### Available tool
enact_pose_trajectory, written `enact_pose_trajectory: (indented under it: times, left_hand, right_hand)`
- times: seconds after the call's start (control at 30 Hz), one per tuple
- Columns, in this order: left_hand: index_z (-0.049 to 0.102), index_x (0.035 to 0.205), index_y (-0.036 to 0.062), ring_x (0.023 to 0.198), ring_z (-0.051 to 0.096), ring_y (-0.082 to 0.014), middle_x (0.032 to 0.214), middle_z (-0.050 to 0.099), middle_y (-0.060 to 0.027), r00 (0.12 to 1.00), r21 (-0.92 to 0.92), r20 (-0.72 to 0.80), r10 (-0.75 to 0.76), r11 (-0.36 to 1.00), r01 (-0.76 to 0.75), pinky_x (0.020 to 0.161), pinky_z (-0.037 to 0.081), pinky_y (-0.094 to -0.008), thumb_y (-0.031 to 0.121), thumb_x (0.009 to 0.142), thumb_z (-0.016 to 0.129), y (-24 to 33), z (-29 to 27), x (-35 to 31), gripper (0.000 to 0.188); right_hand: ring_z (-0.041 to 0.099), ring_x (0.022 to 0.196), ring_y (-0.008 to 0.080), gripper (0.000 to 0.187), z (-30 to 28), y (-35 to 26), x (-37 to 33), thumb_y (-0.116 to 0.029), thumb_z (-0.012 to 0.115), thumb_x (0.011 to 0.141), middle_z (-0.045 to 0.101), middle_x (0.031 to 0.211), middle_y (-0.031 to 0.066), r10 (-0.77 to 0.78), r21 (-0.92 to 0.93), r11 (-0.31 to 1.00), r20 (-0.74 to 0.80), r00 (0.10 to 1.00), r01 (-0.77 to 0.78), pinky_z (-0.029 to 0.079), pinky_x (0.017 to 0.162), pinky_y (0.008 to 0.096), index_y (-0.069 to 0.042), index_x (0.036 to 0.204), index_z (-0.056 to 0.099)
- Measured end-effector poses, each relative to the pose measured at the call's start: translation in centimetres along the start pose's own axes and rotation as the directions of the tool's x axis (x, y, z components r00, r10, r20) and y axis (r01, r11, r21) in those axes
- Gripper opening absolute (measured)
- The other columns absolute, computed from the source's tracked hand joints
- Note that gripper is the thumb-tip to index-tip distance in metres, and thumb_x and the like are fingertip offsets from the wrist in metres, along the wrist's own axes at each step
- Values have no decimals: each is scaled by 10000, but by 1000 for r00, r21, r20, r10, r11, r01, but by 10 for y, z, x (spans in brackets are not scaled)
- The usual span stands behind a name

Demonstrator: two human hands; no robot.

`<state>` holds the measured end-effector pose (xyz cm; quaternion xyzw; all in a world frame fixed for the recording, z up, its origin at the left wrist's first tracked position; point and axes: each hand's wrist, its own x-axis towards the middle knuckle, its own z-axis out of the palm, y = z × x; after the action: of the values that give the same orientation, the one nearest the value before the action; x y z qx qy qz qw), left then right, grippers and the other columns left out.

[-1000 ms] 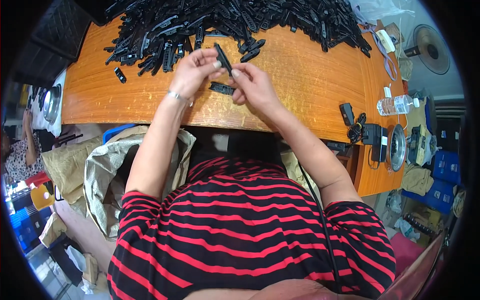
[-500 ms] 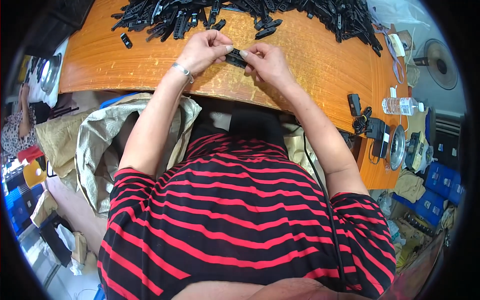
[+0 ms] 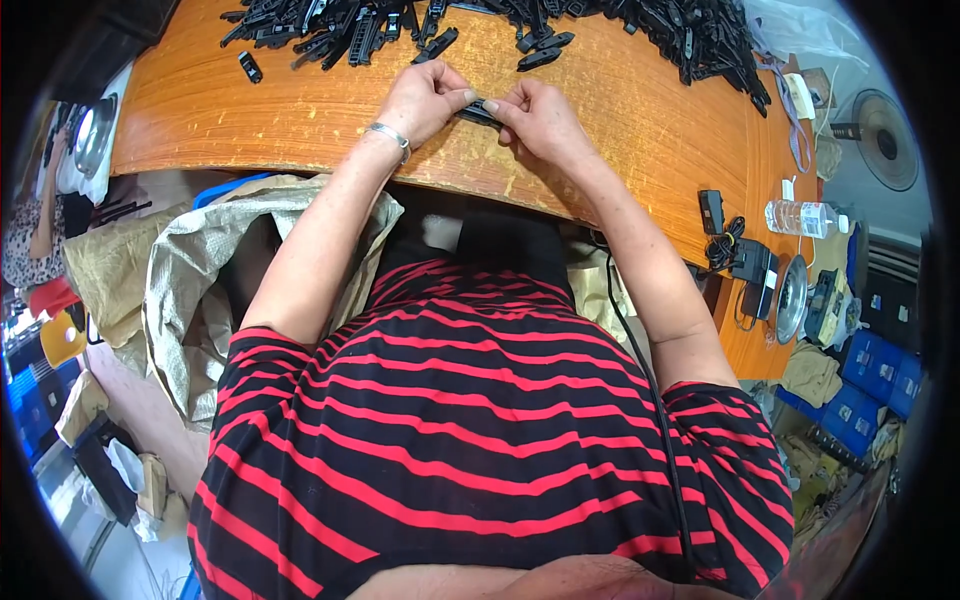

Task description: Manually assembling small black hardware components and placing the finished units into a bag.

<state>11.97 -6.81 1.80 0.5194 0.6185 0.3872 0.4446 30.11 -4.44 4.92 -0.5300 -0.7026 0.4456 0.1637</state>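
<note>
Between my two hands, just above the wooden table [image 3: 640,150], is a small elongated black plastic part [image 3: 480,115]. My left hand [image 3: 425,100], with a bracelet at its wrist, pinches the part's left end between thumb and fingers. At the other end my right hand [image 3: 545,120] grips it, thumb on top. Fingers cover both ends of the part. Beyond my hands lies a large pile of similar black parts [image 3: 360,35]. A few stray ones rest nearer: a pair [image 3: 540,55] beyond my right hand and a single piece [image 3: 250,67] at the left.
An open woven sack [image 3: 180,290] hangs at the table's front edge, left of me. On the right lie a water bottle [image 3: 800,218], a black adapter with cable [image 3: 750,262] and a metal dish [image 3: 792,300]. A fan [image 3: 885,140] stands beyond. Another person's arm [image 3: 45,215] shows far left.
The black part has tilted in my fingers, so its broad face shows less. My hands have shifted slightly right, keeping their pinch. The view has moved a little.
</note>
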Motion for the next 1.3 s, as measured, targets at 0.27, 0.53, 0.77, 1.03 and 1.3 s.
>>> enact_pose_trajectory:
  times: [0.27,0.53,0.77,1.03,1.3]
  left_hand:
    - [631,792,52,681,606,-175,724,643,-69,1000,368,5,17,930,-17,653,489,-317,200,763,753,22,0,4,194]
    - [609,742,30,608,560,-125,662,617,-53,996,150,-28,80,986,-75,590,467,-297,126,775,724,-12,0,-7,153]
    - [555,755,-4,733,541,-276,732,528,-118,984,543,-50,172,831,-118,680,438,-367,65,744,698,41,-89,-133,159]
    - [614,856,12,806,599,-361,858,587,-153,985,777,-170,41,620,109,700,471,-415,76,736,691,63,-145,-185,157]
    - [601,949,64,830,612,-344,896,606,-137,905,677,-129,405,703,-218,710,487,-434,199,798,686,33,-53,-31,220]
  right_hand:
    - [497,380,95,282,-15,-6,8,-252,645,904,583,546,43,159,14,986,206,966,-165,375,341,261,-26,805,507]
    - [538,436,97,263,-1,-11,-8,-234,641,906,589,578,44,102,26,994,148,984,-107,414,378,249,-16,847,505]
    - [581,533,127,159,-12,-13,-29,-160,609,908,640,725,77,-155,46,988,236,959,149,463,476,272,-9,935,566]
    - [601,869,374,177,-59,21,32,-95,639,819,601,933,122,-529,-621,723,-217,820,302,495,735,453,-82,993,606]
    - [609,828,364,137,-37,14,33,-140,644,838,570,943,119,-514,-674,672,-128,848,306,503,704,452,-86,956,604]
